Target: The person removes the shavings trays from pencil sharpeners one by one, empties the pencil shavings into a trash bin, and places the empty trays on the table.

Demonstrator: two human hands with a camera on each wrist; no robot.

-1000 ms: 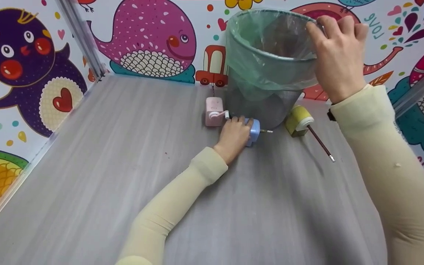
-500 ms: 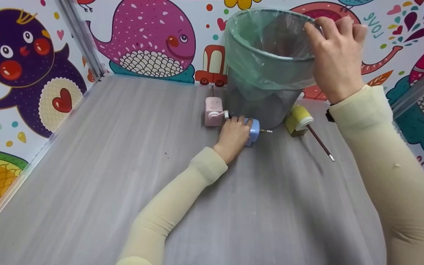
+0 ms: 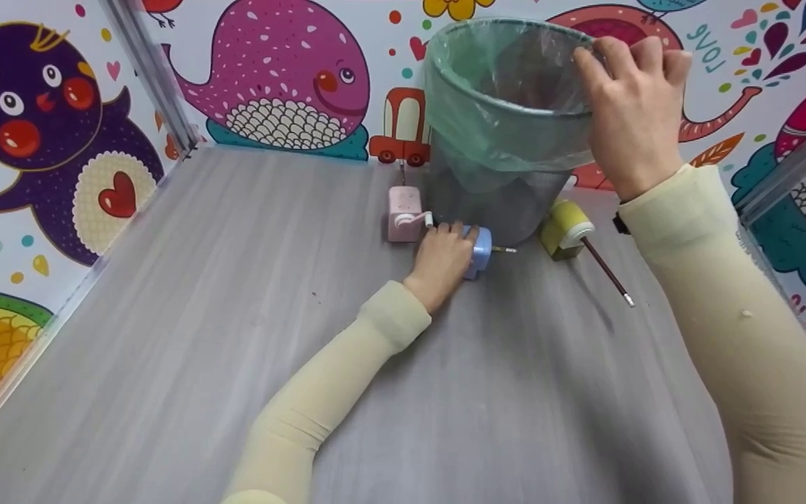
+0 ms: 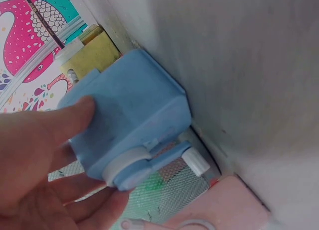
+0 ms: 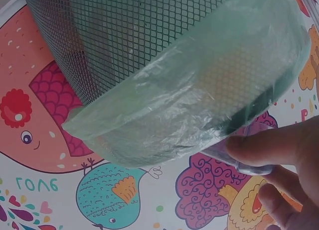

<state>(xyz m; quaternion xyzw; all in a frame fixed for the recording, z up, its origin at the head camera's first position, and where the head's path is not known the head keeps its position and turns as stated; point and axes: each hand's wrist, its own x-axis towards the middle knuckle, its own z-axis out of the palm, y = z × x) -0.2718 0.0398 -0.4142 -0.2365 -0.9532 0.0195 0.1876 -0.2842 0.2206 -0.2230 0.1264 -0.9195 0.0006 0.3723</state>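
My left hand [image 3: 443, 262] grips a blue crank pencil sharpener [image 4: 134, 100] on the table in front of the bin. A pencil [image 3: 504, 250] sticks out of its right side, and its crank handle [image 4: 196, 162] shows in the left wrist view. Up at the bin's right rim, my right hand [image 3: 637, 115] pinches a small clear plastic piece [image 5: 255, 169] between thumb and fingers, mostly hidden by the hand in the head view. The mesh waste bin [image 3: 487, 206] has a green plastic liner [image 5: 164, 100] folded over its rim.
A pink crank sharpener [image 3: 404, 203] with a pencil stands left of the bin. To the right is a yellow sharpener [image 3: 565, 224] with a dark red pencil [image 3: 607, 271] slanting forward. Cartoon-printed walls [image 3: 277, 70] enclose the grey tabletop [image 3: 235, 294].
My right hand has shifted slightly left at the bin's rim. The left hand and the sharpeners stay as they were; the head view drifts a little.
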